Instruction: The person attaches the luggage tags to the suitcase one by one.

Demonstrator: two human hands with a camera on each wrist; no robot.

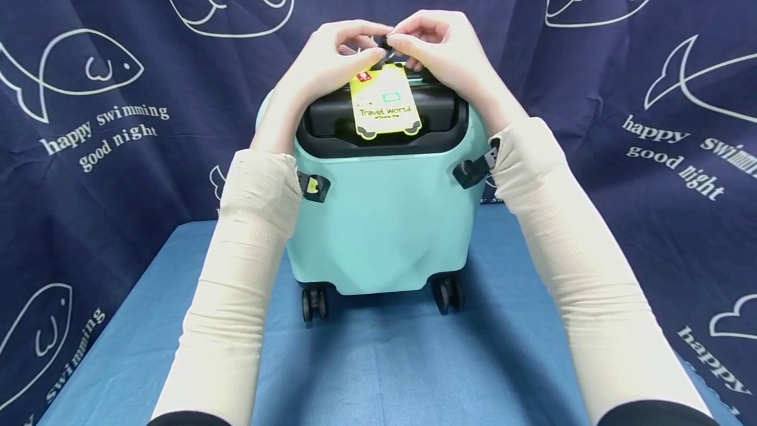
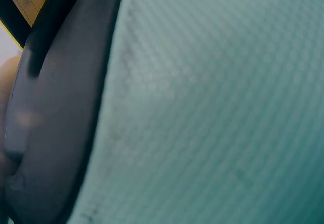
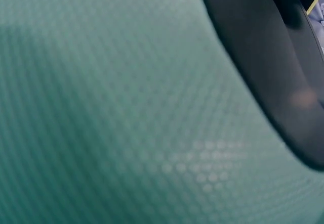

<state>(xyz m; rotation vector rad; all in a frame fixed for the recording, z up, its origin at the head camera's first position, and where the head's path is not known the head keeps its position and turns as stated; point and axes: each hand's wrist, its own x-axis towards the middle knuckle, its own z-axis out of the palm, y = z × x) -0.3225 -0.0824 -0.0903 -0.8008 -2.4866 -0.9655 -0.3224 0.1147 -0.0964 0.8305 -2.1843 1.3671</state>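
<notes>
I am pinching a small black strap (image 1: 386,43) between the thumb and forefinger of the right hand (image 1: 446,48), while the left hand (image 1: 334,61) is gripping it from the other side, thumb and forefinger curling round it. Just under the fingertips, a yellow luggage tag (image 1: 387,107) is hanging in front of the black top panel (image 1: 319,140) of the suitcase (image 1: 387,222). That mint-green suitcase is standing upright on its wheels (image 1: 447,291), resting on a blue cloth (image 1: 378,367) between both cream sleeves (image 1: 242,242). Behind it, a navy curtain (image 1: 177,150) is hanging.
</notes>
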